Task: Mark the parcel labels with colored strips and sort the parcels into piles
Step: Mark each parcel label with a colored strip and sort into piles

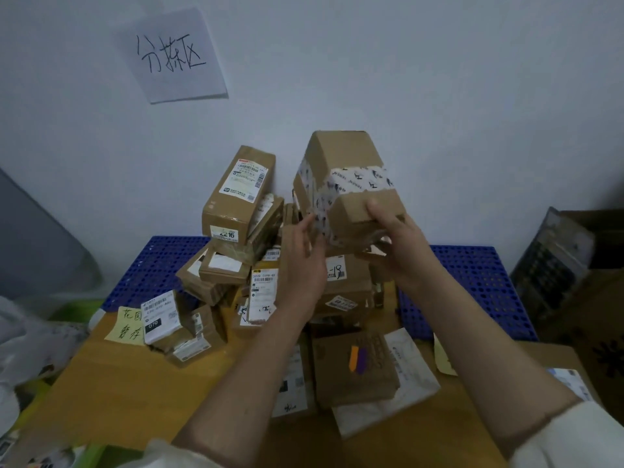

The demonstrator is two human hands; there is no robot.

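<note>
Parcel (351, 184) between both hands' fingers (374, 209), aloft.

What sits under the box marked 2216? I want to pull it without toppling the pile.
The 2216 box leans on smaller boxes stacked on the blue pallet. How firmly they bear it, and what lies behind, is hidden.

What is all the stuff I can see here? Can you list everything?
held box: one, brown with white printed tape, lifted above the pile
parcel pile: many, brown with white labels, centre
box with strips: one, brown, orange and purple strips, near front
yellow note: one, left of pile
blue pallet: one, under the pile
wall sign: one, white, handwritten
left hand: on the box's left side
right hand: gripping the box's near end
</note>
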